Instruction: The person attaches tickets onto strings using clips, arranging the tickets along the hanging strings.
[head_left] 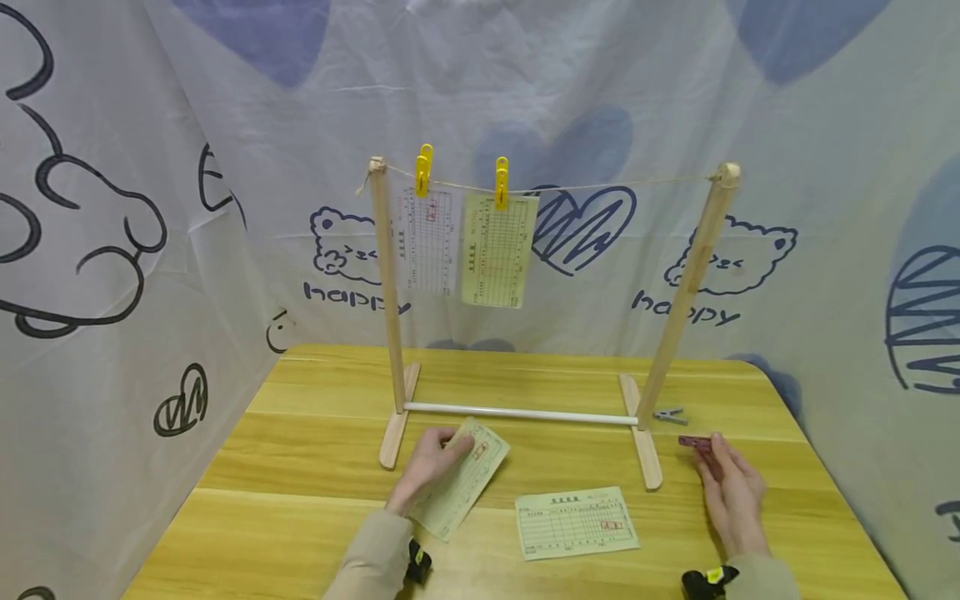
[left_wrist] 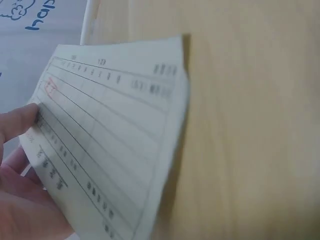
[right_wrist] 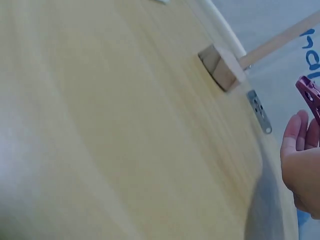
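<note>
My left hand (head_left: 432,464) pinches a pale green printed form (head_left: 459,487) by its edge, thumb on the printed face. In the left wrist view the form (left_wrist: 105,135) tilts up off the table. My right hand (head_left: 731,493) holds a dark red clothespin (head_left: 696,443) between thumb and fingers at the right; the right wrist view shows the clothespin (right_wrist: 309,92) only in part, at the edge. A grey clothespin (head_left: 671,416) lies on the table just beyond that hand. Between my hands another pale green form (head_left: 577,523) lies flat.
A wooden frame stands at the back, with a left post (head_left: 388,292), a right post (head_left: 686,292) and a white crossbar (head_left: 521,412). From its string (head_left: 615,184) hang a white form (head_left: 429,246) and a yellow-green form (head_left: 497,258), under yellow clothespins (head_left: 423,171). A printed curtain (head_left: 585,67) closes in behind.
</note>
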